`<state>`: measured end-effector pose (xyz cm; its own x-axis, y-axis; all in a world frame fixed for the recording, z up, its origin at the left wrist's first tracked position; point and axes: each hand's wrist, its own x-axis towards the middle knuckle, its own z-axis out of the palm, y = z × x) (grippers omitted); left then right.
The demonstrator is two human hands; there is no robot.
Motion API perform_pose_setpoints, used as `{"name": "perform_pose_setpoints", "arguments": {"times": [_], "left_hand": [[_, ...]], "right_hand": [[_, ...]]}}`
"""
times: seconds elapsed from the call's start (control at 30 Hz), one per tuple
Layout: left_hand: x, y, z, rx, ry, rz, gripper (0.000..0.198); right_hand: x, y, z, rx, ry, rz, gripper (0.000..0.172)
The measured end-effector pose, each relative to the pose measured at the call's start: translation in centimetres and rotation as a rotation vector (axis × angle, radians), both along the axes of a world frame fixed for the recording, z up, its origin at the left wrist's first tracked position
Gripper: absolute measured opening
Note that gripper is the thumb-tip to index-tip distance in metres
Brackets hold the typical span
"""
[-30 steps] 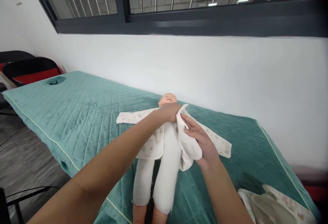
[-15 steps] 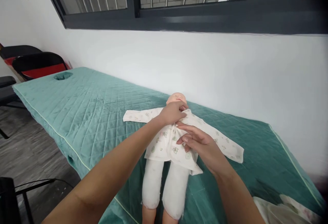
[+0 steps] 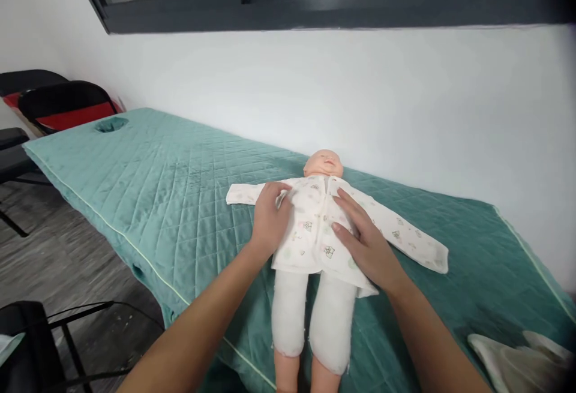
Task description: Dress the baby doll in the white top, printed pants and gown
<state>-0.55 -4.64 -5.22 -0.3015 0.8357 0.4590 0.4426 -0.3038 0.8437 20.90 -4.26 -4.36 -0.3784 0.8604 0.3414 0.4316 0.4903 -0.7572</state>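
Note:
A baby doll lies on its back on a teal quilted table, its head toward the wall. It wears a white printed jacket, closed over the chest, with both sleeves spread out sideways. Its white cloth legs point toward me. My left hand lies flat and open on the jacket's left side, near the sleeve. My right hand rests flat and open on the jacket's right side, fingers stretched toward the collar. Neither hand holds anything.
More white printed clothing lies at the table's near right corner. A face hole marks the table's far left end. Black and red chairs stand at the left, a white wall runs behind, and a black chair frame stands at the lower left.
The jacket's right flap, open a second ago, has been folded over the doll's chest. Both hands have moved off the collar and spread flat on the jacket's two sides.

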Motion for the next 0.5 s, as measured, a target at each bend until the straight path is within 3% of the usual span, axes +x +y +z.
{"name": "perform_pose_setpoints", "arguments": {"times": [0.13,0.23,0.37,0.5], "left_hand": [[-2.4,-6.8,-3.6,-0.118,0.046,-0.004,0.025],[-3.0,-9.9,-4.7,-0.224,0.114,-0.098,0.033],[-2.9,-11.1,-4.2,-0.313,0.304,-0.191,0.044],[-2.6,-10.9,-3.9,-0.347,0.385,-0.145,0.03]], "right_hand": [[-0.4,-0.2,0.0,0.049,0.009,-0.03,0.05],[-0.8,-1.1,-0.7,0.072,0.082,-0.122,0.05],[-0.5,-4.5,-2.5,0.079,0.201,-0.25,0.05],[0.7,-9.3,-4.1,-0.042,0.222,-0.369,0.046]]}}
